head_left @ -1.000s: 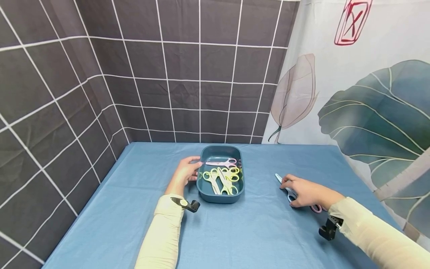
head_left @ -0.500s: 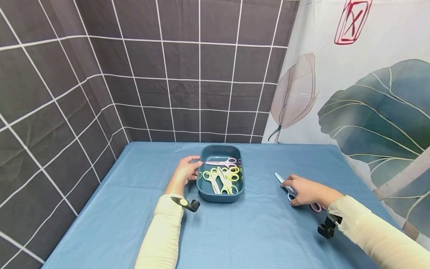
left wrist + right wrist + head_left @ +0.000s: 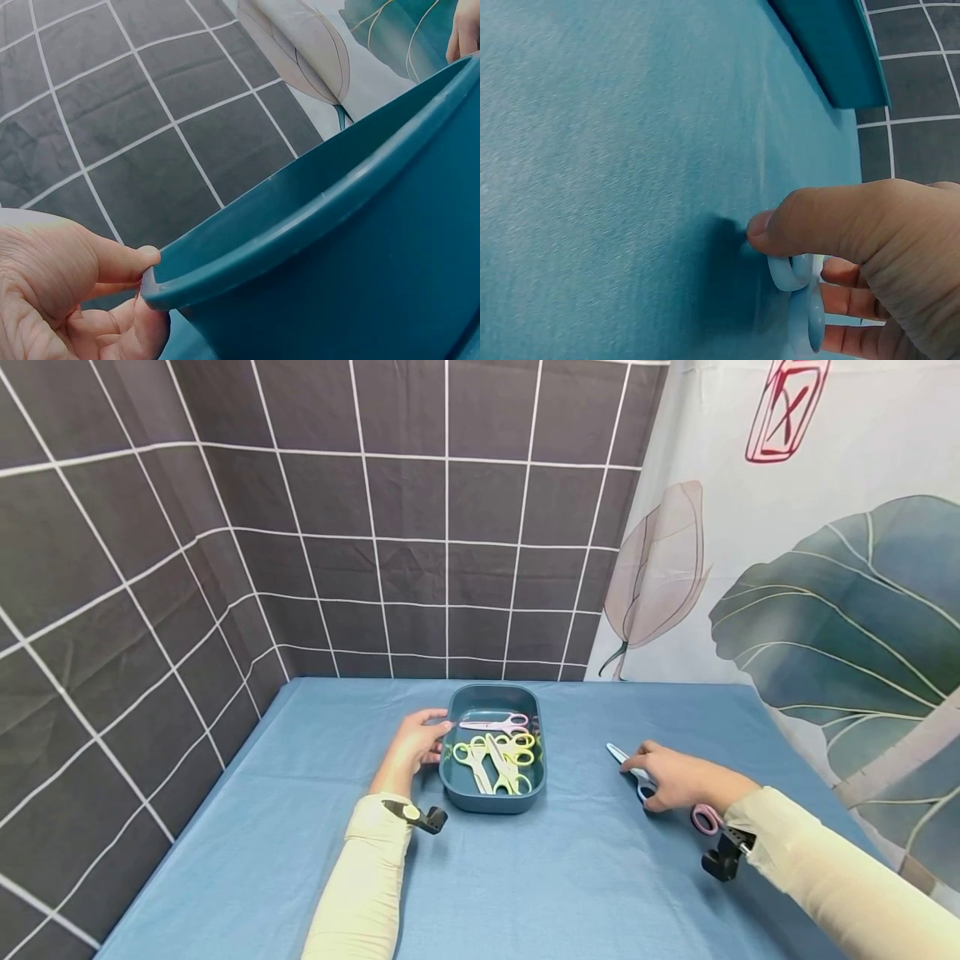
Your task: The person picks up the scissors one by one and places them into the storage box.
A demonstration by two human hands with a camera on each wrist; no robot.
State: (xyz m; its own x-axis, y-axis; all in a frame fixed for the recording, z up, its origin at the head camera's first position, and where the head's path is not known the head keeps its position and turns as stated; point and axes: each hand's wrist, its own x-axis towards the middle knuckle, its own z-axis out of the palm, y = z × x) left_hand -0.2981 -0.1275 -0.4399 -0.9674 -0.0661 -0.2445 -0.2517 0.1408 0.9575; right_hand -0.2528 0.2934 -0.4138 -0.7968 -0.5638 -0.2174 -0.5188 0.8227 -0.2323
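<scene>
My left hand (image 3: 411, 745) pinches the left rim of a dark teal plastic bin (image 3: 491, 804), with thumb and fingers on either side of the rim in the left wrist view. Inside the bin lie pink scissors (image 3: 495, 724) and several yellow-green scissors (image 3: 474, 763). At the right, my right hand (image 3: 678, 779) holds light blue scissors (image 3: 806, 322) by the handles, the blade pointing away to the far left. Thumb and fingers lie on opposite sides of the handle loops, over a shadow on the cloth.
A pink scissor handle (image 3: 705, 818) shows on the table beneath my right wrist, its rest hidden. Blue cloth (image 3: 525, 885) covers the table. A dark gridded curtain (image 3: 405, 568) hangs behind and to the left, a leaf-printed one (image 3: 675, 610) to the right.
My right hand has shifted slightly left and up with the blue scissors, and more of the pink handle under the wrist shows. The left hand and the bin have stayed put.
</scene>
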